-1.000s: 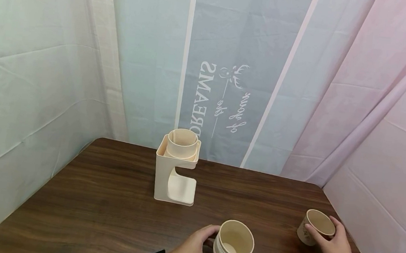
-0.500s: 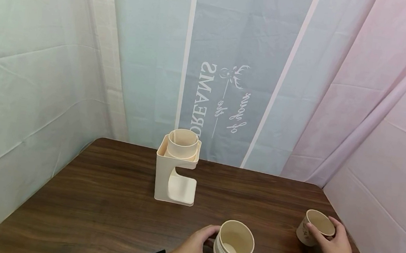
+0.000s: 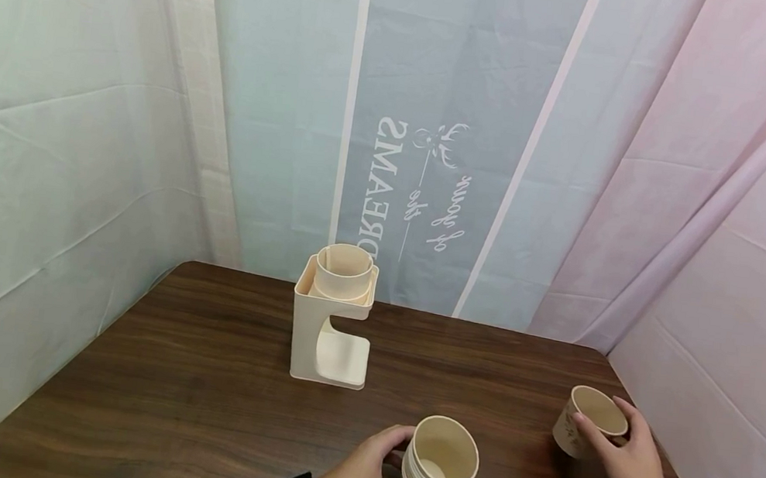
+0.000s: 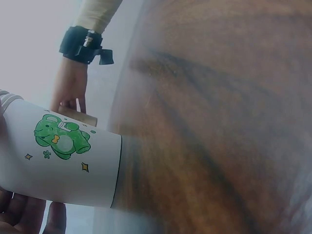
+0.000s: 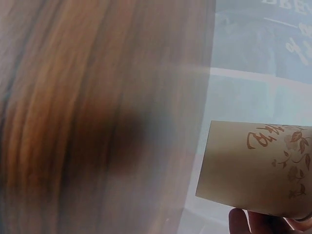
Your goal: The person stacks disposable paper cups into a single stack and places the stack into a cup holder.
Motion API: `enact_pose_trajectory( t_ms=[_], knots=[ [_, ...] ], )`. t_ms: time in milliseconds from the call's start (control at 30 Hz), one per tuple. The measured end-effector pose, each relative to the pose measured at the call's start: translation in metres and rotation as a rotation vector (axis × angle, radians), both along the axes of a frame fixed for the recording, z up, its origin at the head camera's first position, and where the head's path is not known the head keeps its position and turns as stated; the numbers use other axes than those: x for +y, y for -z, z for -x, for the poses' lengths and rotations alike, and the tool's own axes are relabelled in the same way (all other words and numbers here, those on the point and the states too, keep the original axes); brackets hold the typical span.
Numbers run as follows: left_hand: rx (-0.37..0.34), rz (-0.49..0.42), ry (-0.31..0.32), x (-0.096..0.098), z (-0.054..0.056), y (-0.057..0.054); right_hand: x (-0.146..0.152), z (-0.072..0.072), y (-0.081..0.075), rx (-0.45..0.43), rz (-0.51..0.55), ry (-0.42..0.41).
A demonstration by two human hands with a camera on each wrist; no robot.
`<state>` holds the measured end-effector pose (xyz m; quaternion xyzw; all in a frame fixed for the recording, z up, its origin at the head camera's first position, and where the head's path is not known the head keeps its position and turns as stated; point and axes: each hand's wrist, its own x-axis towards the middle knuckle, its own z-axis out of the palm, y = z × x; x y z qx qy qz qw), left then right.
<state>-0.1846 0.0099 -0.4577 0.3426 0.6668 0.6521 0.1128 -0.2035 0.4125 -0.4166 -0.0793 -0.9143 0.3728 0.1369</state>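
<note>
Near the front of the table, my left hand (image 3: 361, 474) grips a stack of nested paper cups (image 3: 441, 463), thumb and fingers round its sides. The left wrist view shows the lowest cup (image 4: 73, 151) as white with a green bear print. At the right, my right hand (image 3: 636, 460) holds a tan paper cup (image 3: 569, 430) between thumb and fingers. Brown floral print and lettering show on that tan cup (image 5: 258, 168) in the right wrist view, where its base looks slightly off the table. Both the stack and the tan cup have their mouths up.
A cream cup holder (image 3: 309, 340) with a round tube (image 3: 344, 274) in its top and a flat lower shelf stands at the back of the dark wooden table (image 3: 200, 376). Fabric curtains (image 3: 295, 144) enclose the table at the back and both sides.
My right hand has raised the tan cup a little and shifted it slightly left and away from me. My left hand and the stack have stayed in place.
</note>
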Motion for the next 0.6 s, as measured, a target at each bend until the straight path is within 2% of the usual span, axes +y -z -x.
enact_pose_trajectory(
  t_ms=[167,400,600],
  knots=[
    [0.017,0.000,-0.004,0.000,0.000,0.001,-0.011,-0.004,-0.008,0.037,0.056,-0.020],
    [0.001,0.001,0.002,-0.001,-0.001,0.000,-0.034,-0.011,-0.027,0.089,0.068,-0.072],
    [0.005,0.005,0.004,-0.001,0.000,0.001,-0.061,-0.021,-0.044,0.191,0.056,-0.153]
  ],
)
